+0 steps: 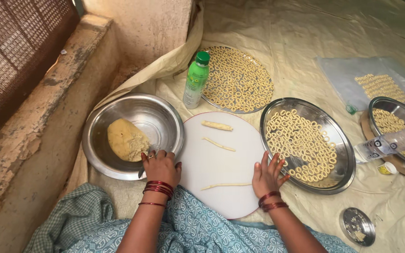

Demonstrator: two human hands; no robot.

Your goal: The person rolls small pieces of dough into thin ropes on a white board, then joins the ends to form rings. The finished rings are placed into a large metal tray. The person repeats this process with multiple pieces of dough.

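1. The thin dough strip (226,185) lies on the round white board (212,159), near its front edge, long axis running left to right
2. The right hand (268,175) rests flat at the strip's right end, fingers spread and unclenched, gripping nothing; whether a fingertip touches the strip cannot be told
3. The left hand (161,167) sits at the rim of the steel bowl (118,117), fingers curled over the edge, holding no object; the dough lump (126,139) lies just beside it
4. The right hand is the nearer to the strip; the left is apart from it, across the board's left edge
5. Two more dough pieces, a short thick roll (217,125) and a thinner strip (219,144), lie farther back on the board
6. The steel plate of dough rings (305,145) stands just right of the right hand
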